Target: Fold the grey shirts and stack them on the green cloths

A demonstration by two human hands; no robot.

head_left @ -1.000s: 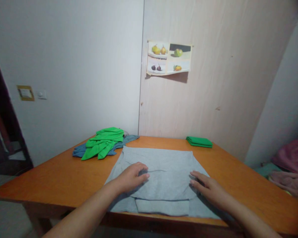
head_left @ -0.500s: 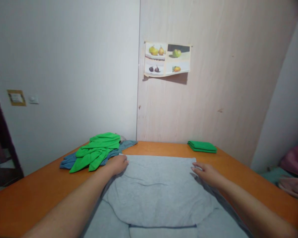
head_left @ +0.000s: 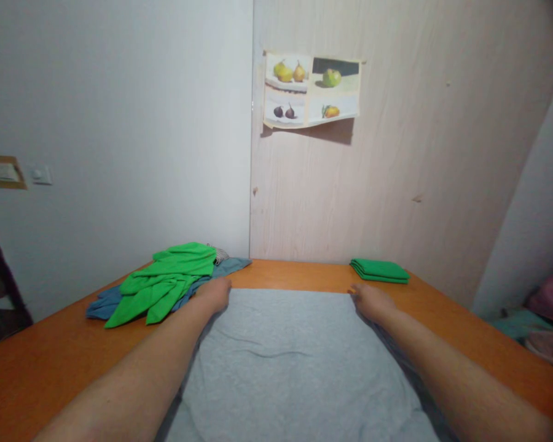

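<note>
"One orange worktop (head_left: 74,356), grey garment (head_left: 299,368) spread on it. What's new?"

"Left hand (head_left: 217,294) and right hand (head_left: 373,302) just moved up to its far corners, so that edge's within reach. Can't tell if either grip's closed tbh."

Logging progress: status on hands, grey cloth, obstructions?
Left hand, right hand at far corners of grey cloth; grip unclear. It's spread, lightly creased. Loose green cloth leftward, not atop it.

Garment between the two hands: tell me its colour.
The garment is light grey, seen best in the head view.
</note>
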